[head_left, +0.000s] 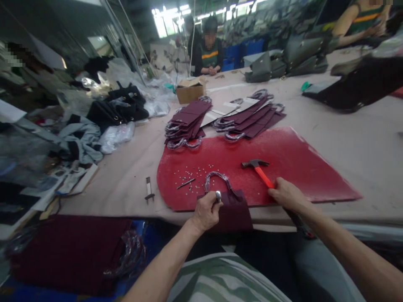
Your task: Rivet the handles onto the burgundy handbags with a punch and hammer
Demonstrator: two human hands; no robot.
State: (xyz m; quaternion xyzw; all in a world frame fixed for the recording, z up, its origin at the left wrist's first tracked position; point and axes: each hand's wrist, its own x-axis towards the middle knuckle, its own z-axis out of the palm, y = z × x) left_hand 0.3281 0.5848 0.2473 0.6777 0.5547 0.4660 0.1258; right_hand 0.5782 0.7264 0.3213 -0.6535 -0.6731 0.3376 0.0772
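Observation:
My right hand (pixel 288 193) is closed around the orange handle of a claw hammer (pixel 262 175), whose head hovers over or rests on the red mat (pixel 292 167); I cannot tell which. In my left hand (pixel 206 213) is a metal punch (pixel 218 195), its shiny rounded end showing above the fist. Under that fist lies a maroon bag panel (pixel 234 216) with a plastic-wrapped handle (pixel 218 174), hanging over the table's front edge. Small metal rivets (pixel 192 174) are scattered on the mat, with a thin metal rod (pixel 185 183) among them.
Stacks of maroon panels (pixel 192 115) with wrapped handles lie behind the mat, near a cardboard box (pixel 190 93). A caliper-like tool (pixel 149 191) lies left of the mat. More maroon panels (pixel 69 247) are piled at lower left. Co-workers sit across and at far right.

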